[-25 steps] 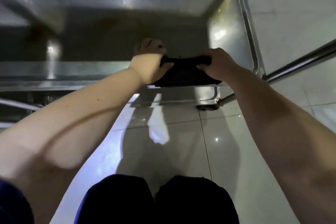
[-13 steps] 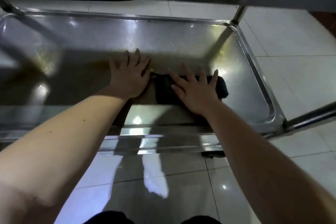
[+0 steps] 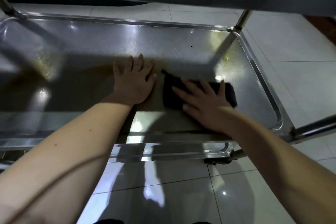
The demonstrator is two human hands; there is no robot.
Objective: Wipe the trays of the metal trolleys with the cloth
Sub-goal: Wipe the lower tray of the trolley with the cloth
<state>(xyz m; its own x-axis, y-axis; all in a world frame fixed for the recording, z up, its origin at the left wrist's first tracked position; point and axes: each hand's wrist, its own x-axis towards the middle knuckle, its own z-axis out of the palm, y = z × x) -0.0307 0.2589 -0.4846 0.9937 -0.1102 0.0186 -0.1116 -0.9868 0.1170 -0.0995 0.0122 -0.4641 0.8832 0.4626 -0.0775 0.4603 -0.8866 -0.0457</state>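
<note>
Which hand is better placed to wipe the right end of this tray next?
The right hand: it lies flat on the dark cloth, near the right end of the tray. The left hand rests on bare metal beside the cloth.

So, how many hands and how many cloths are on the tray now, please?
hands: 2 (left hand, right hand)
cloth: 1
total: 3, all on the tray
</note>
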